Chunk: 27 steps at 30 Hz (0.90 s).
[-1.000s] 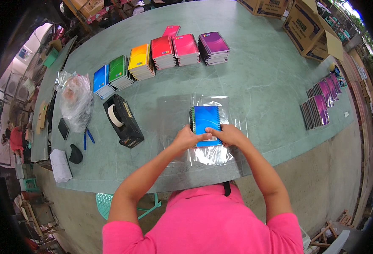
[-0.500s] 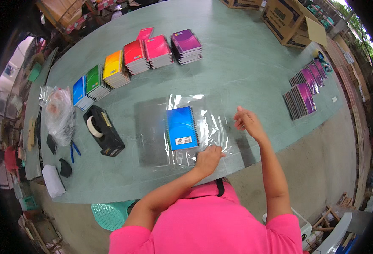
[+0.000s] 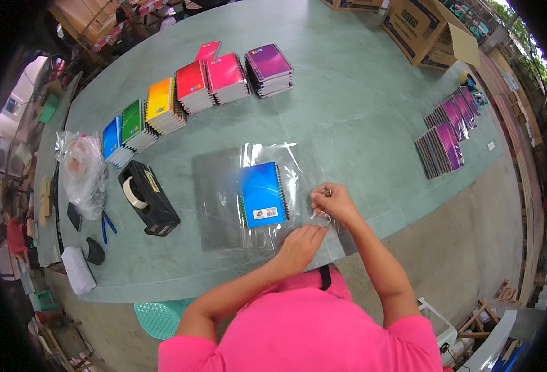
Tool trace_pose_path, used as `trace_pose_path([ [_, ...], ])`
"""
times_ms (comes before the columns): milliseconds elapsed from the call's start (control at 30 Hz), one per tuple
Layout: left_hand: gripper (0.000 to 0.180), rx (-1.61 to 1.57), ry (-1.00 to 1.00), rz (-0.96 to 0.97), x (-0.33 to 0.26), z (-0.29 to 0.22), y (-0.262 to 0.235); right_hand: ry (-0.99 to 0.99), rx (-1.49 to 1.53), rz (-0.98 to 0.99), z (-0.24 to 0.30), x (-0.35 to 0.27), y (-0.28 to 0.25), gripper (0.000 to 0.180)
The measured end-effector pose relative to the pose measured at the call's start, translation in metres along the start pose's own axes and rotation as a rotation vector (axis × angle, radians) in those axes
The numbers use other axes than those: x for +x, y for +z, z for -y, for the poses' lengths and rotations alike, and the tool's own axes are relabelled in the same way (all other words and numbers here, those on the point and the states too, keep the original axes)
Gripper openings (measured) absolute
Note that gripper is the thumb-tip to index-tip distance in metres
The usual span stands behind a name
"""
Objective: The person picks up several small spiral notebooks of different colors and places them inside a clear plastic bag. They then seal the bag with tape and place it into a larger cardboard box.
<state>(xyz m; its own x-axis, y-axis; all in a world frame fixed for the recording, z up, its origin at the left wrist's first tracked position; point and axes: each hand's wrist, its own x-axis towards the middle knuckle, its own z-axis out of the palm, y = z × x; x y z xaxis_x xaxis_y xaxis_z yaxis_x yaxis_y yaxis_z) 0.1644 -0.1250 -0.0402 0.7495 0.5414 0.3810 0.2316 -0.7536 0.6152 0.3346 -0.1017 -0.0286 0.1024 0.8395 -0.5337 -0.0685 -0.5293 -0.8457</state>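
Note:
A blue spiral notebook (image 3: 263, 195) lies with its labelled cover up on clear plastic sheeting (image 3: 219, 204), whose glossy folds catch the light. Near the table's front edge my left hand (image 3: 303, 247) has its fingers curled together on the lower right part of the plastic. Just beyond it, my right hand (image 3: 334, 203) pinches the plastic's right edge. Both hands are right of the notebook and apart from it.
A black tape dispenser (image 3: 149, 198) stands left of the plastic, near blue-handled pliers (image 3: 107, 227) and a crumpled plastic bag (image 3: 86, 170). Notebook stacks (image 3: 192, 87) in several colours curve across the back. Wrapped purple notebooks (image 3: 441, 149) and a cardboard box (image 3: 422, 34) stand at the right.
My right hand has come left and nearer, from above the table to the plastic's edge. My left hand has shifted slightly nearer, still at the plastic's lower right.

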Motion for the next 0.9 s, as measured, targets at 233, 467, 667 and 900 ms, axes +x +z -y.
trace_pose_path([
  [233, 0.039, 0.316, -0.431, -0.327, 0.032, 0.089, -0.099, -0.283, -0.597, 0.204, 0.062, -0.013, 0.043, 0.021],
  [467, 0.048, 0.208, -0.509, -0.355, 0.016, 0.116, -0.075, -0.494, -1.017, 0.216, 0.054, -0.002, 0.107, 0.022],
  [667, 0.041, 0.28, -0.494, -0.258, 0.031, 0.108, -0.094, -0.486, -1.14, 0.083, 0.035, -0.006, 0.117, 0.021],
  [900, 0.026, 0.127, -0.595, -0.188, 0.084, 0.169, -0.11, -0.515, -1.102, 0.142, 0.039, -0.017, 0.122, 0.02],
])
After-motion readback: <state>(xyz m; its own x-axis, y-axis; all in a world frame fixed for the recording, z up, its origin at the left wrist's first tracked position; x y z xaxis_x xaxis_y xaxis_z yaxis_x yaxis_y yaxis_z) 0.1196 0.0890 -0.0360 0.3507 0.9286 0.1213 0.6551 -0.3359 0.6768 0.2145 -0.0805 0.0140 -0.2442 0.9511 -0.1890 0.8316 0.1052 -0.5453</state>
